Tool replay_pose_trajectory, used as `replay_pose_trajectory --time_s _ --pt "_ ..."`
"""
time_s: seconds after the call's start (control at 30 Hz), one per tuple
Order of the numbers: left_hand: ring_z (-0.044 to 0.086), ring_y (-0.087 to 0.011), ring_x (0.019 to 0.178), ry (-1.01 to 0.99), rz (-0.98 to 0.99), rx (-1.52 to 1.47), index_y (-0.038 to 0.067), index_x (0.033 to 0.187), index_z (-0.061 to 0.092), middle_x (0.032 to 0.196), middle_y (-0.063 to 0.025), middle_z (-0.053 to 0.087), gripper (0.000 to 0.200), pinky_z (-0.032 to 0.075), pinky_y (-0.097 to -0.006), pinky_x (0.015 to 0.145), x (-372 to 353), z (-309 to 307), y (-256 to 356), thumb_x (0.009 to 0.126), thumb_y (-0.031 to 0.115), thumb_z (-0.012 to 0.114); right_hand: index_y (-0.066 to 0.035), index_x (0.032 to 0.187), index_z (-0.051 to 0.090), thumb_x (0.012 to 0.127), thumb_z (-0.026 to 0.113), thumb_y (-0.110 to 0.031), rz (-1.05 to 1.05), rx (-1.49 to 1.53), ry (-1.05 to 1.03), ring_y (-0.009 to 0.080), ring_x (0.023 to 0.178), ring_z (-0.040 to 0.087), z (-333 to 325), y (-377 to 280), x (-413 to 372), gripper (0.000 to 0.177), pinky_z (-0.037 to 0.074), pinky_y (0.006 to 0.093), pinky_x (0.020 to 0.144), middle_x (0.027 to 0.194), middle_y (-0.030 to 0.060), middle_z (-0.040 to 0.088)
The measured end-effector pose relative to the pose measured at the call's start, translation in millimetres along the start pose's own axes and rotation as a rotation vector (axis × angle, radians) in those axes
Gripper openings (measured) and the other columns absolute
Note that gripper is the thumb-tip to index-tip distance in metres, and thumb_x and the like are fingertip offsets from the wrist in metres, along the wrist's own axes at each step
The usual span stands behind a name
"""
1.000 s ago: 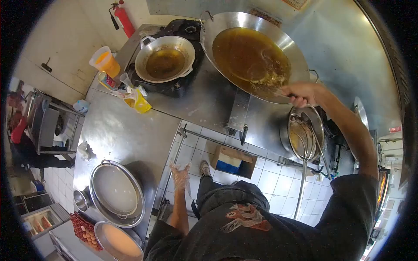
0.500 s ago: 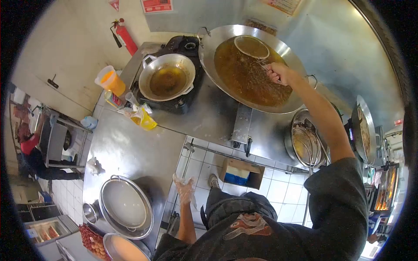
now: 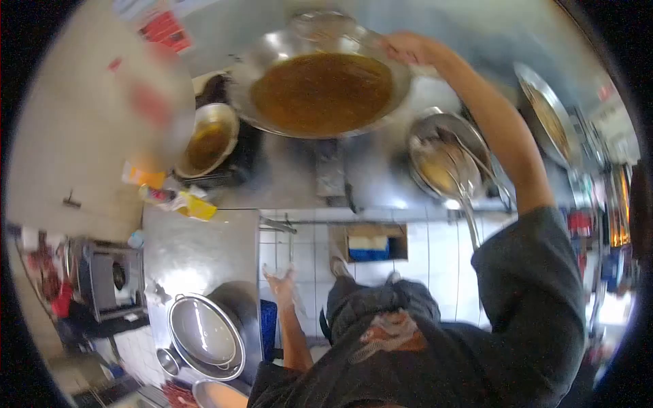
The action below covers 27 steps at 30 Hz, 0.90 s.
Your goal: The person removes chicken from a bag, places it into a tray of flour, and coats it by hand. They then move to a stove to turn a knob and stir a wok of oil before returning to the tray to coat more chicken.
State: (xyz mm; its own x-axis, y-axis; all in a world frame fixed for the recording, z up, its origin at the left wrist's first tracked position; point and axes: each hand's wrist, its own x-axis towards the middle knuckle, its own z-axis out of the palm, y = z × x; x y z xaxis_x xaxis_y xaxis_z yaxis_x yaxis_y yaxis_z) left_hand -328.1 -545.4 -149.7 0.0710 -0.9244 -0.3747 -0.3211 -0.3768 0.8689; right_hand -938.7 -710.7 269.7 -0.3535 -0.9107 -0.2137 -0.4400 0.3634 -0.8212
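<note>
Single head-worn, wide-angle view, facing forward and steeply down.
From where I stand, the camera rides on the person's head, above the dark shirt [image 3: 435,367], which lies nearest the lens and fills the lower part of the frame. The view passes over the tiled floor [image 3: 442,251] to the large pan [image 3: 243,81], farther off near the top, with the metal back wall [image 3: 469,41] behind it. The left hand [image 3: 279,282] falls left of centre, the right hand [image 3: 408,49] high and right of centre; the steel table [image 3: 231,238] lies at left. Outer parts bend along a dark, rounded border; the upper left is blurred.
</note>
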Motion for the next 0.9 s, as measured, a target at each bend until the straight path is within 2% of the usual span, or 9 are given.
replay_pose_trajectory --time_s 0.07,0.17,0.23,0.3,0.47,0.5,0.57,0.77,0.9 --pt "0.058 -0.0314 0.113 -0.070 -0.098 -0.094 0.021 0.154 0.012 0.134 -0.0262 0.048 0.098 0.052 -0.0440 0.085 -43.2 9.6 65.5 0.082 0.012 0.078 -0.007 0.106 0.065 0.094 0.059 -0.038 0.118 0.011 -0.113 0.0025 0.039 0.033 -41.9 7.8 -45.0 0.034 0.024 0.0210 0.033 0.058 -0.0077 0.044" --pt "0.060 -0.0336 0.110 -0.076 -0.146 -0.139 0.021 0.155 0.011 0.136 -0.0284 0.045 0.096 0.054 -0.0425 0.080 -86.5 35.7 102.0 0.084 0.015 0.077 -0.011 0.069 0.055 0.096 0.048 -0.019 0.060 -0.160 -0.156 0.0055 0.039 0.029 -88.7 2.5 -167.2 0.028 0.022 0.0256 0.037 0.051 -0.0080 0.038" --pt "0.061 -0.0341 0.107 -0.052 -0.129 -0.085 0.021 0.155 0.011 0.138 -0.0294 0.044 0.097 0.054 -0.0405 0.075 -115.4 48.0 103.8 0.085 0.015 0.077 -0.009 0.076 0.059 0.097 0.047 -0.018 0.035 -0.218 -0.159 0.0083 0.037 0.036 -130.5 38.9 -217.0 0.025 0.026 0.0284 0.034 0.051 -0.0047 0.043" --pt "0.062 -0.0339 0.105 -0.032 -0.120 -0.028 0.021 0.155 0.009 0.139 -0.0299 0.043 0.098 0.055 -0.0383 0.071 -146.5 66.3 109.3 0.084 0.015 0.077 -0.006 0.128 0.059 0.096 0.057 -0.035 0.099 -0.343 0.048 0.0029 0.042 0.038 -154.9 70.4 -286.7 0.043 0.028 0.0203 0.035 0.059 -0.0053 0.046" --pt "0.065 -0.0295 0.091 -0.009 -0.107 -0.059 0.018 0.155 0.011 0.135 -0.0283 0.048 0.097 0.052 -0.0311 0.056 -197.6 108.0 44.0 0.084 0.017 0.076 -0.005 0.130 0.059 0.098 0.053 -0.030 0.129 -0.583 0.125 0.0173 0.054 0.060 -203.6 194.0 -399.0 0.040 0.047 0.0317 0.049 0.066 0.0070 0.061" --pt "0.065 -0.0283 0.088 -0.014 -0.098 -0.024 0.019 0.155 0.010 0.132 -0.0273 0.051 0.098 0.051 -0.0305 0.055 -195.9 110.7 9.7 0.083 0.017 0.077 -0.006 0.128 0.060 0.098 0.053 -0.027 -0.155 -0.694 0.236 0.0248 0.062 0.065 -208.9 271.4 -396.0 0.038 0.050 0.0369 0.055 0.071 0.0123 0.065" --pt "0.065 -0.0263 0.085 -0.047 -0.077 -0.008 0.019 0.155 0.008 0.125 -0.0253 0.057 0.099 0.051 -0.0301 0.053 -215.0 125.8 8.1 0.084 0.018 0.077 -0.009 0.130 0.058 0.095 0.051 -0.016 -0.033 -0.975 0.174 0.0410 0.079 0.068 -200.4 339.6 -403.8 0.037 0.055 0.0486 0.067 0.086 0.0224 0.069" --pt "0.064 -0.0238 0.084 -0.151 -0.014 -0.078 0.018 0.154 0.006 0.112 -0.0215 0.063 0.098 0.049 -0.0297 0.050 -299.1 164.1 53.7 0.084 0.018 0.076 -0.005 0.110 0.058 0.093 0.048 -0.012 0.069 -0.969 0.374 0.0355 0.081 0.071 -143.0 442.5 -378.7 0.021 0.058 0.0464 0.066 0.087 0.0178 0.070" --pt "0.063 -0.0228 0.084 -0.133 0.035 -0.120 0.016 0.153 0.010 0.113 -0.0200 0.061 0.095 0.047 -0.0278 0.050 -318.5 174.4 62.8 0.085 0.017 0.076 -0.004 0.127 0.052 0.095 0.047 -0.014 0.134 -0.788 0.434 0.0371 0.079 0.070 -88.7 427.7 -344.5 0.033 0.058 0.0443 0.064 0.094 0.0255 0.067"
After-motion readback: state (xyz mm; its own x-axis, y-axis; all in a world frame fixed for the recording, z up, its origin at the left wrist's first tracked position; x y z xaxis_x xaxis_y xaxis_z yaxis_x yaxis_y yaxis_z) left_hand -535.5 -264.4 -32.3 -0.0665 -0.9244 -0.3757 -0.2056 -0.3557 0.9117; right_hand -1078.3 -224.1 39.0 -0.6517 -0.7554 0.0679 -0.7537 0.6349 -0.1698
